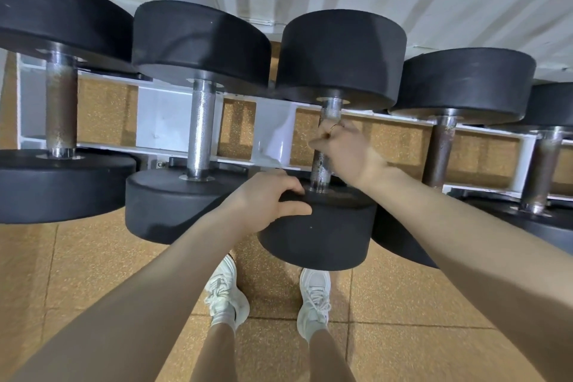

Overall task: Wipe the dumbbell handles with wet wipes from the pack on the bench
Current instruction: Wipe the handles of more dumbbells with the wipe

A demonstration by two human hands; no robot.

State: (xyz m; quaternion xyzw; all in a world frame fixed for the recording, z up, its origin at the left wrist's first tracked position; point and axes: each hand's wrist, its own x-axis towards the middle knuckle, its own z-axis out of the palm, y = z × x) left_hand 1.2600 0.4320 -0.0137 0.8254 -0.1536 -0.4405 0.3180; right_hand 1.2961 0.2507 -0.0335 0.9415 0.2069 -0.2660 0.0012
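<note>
Head view: the right hand [341,149] has its fingers clenched round the dumbbell handle [321,169] on the rack [273,130]; no wipe is visible. The left hand [266,198] grips the near weight [316,232]. Heavy, rigid, probably best steadied there.

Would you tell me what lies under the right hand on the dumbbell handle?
The right hand is curled round the third dumbbell's metal handle, bare above and below the fingers. Whether a wipe lies beneath it cannot be seen; the hand covers that part.
</note>
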